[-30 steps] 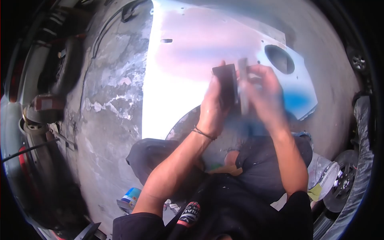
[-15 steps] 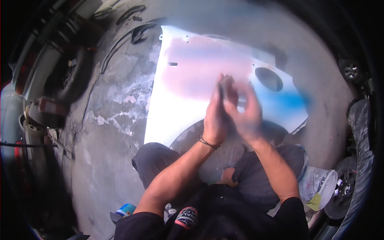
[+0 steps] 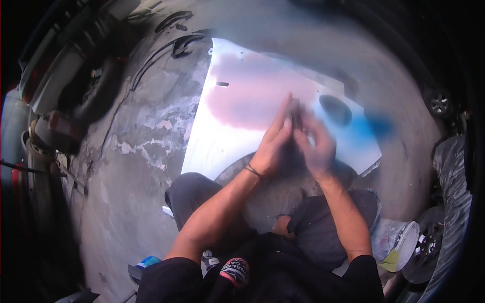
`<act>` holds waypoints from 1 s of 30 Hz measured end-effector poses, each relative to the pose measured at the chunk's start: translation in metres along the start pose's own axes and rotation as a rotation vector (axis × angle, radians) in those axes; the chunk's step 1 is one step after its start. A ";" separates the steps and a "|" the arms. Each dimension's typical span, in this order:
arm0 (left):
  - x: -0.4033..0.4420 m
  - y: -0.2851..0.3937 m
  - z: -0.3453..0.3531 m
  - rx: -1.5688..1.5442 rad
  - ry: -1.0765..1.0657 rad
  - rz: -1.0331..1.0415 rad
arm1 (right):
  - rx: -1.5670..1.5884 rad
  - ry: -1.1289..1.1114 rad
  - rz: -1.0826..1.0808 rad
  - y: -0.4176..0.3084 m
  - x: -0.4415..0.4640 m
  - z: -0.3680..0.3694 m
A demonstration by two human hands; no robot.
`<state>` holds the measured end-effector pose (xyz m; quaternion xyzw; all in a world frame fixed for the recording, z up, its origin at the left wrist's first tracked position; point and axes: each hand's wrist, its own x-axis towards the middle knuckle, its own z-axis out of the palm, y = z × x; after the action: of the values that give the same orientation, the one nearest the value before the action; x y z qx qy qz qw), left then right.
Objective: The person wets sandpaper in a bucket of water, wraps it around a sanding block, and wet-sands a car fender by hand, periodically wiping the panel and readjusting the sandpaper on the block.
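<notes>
My left hand (image 3: 275,144) is raised over a white car fender (image 3: 204,144), its fingers stretched out and pressed together, palm turned inward. Facing it is my right hand (image 3: 319,146), somewhat blurred, with fingers extended and thumb bent toward the left hand. The fingertips come close together or touch; the dark gap between the palms shows nothing I can make out. Beneath the hands, the fender lies on the floor with a dull pink patch (image 3: 242,93) across its upper part, a small slot, an oval hole and a curved wheel arch nearest me.
A paint-stained bucket (image 3: 391,242) stands at my right, beside a wheel (image 3: 427,245) and plastic sheeting (image 3: 452,177). Dark curved trim strips (image 3: 166,53) lie on the stained concrete floor (image 3: 136,136). A blue-labelled can (image 3: 146,263) is near my left side. Blue haze smears the view.
My hands have shifted slightly against each other, the right sliding a little lower along the left. The view has tilted a little, so the fender appears slightly turned.
</notes>
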<state>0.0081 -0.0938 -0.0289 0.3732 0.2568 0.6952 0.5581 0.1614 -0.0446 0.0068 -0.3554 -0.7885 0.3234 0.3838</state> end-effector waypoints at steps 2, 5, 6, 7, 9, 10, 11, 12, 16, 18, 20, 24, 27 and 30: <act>0.006 0.017 -0.006 0.123 0.018 -0.005 | -0.043 -0.014 -0.116 -0.010 0.006 -0.001; 0.011 0.031 -0.013 0.076 0.001 0.008 | -0.030 0.003 -0.231 -0.010 0.021 0.013; 0.010 0.038 -0.013 0.062 0.029 -0.002 | 0.029 0.003 -0.126 -0.014 0.022 0.015; 0.012 0.045 -0.015 0.085 0.019 -0.006 | 0.207 -0.102 0.013 -0.019 0.029 0.011; 0.022 0.064 -0.019 0.111 -0.012 0.001 | 0.346 -0.185 0.058 -0.021 0.046 0.009; 0.024 0.072 -0.021 0.107 -0.020 -0.001 | 0.413 -0.224 0.084 -0.022 0.054 0.008; 0.025 0.078 -0.022 0.138 -0.012 -0.004 | 0.388 -0.216 0.105 -0.022 0.058 0.009; 0.026 0.082 -0.023 0.169 0.000 -0.008 | 0.363 -0.208 0.129 -0.023 0.061 0.011; 0.023 0.079 -0.025 0.171 0.063 -0.028 | 0.503 -0.237 0.271 -0.018 0.050 0.019; 0.022 0.077 -0.015 0.212 0.155 -0.125 | 0.448 -0.215 0.277 -0.002 0.048 0.014; 0.026 0.059 -0.024 0.287 0.179 -0.135 | 0.660 -0.183 0.477 -0.009 0.053 -0.012; 0.027 0.067 -0.034 0.349 0.241 -0.139 | 0.656 -0.071 0.480 0.004 0.031 -0.120; 0.020 0.084 -0.043 0.428 0.259 -0.099 | 0.490 0.102 0.558 0.019 -0.043 -0.208; 0.008 0.107 -0.048 0.599 0.183 -0.003 | 0.341 0.250 0.694 0.064 -0.165 -0.264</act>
<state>-0.0943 -0.1091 0.0274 0.4566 0.4999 0.6183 0.3991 0.4762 -0.0812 0.0257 -0.5681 -0.5042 0.5142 0.3983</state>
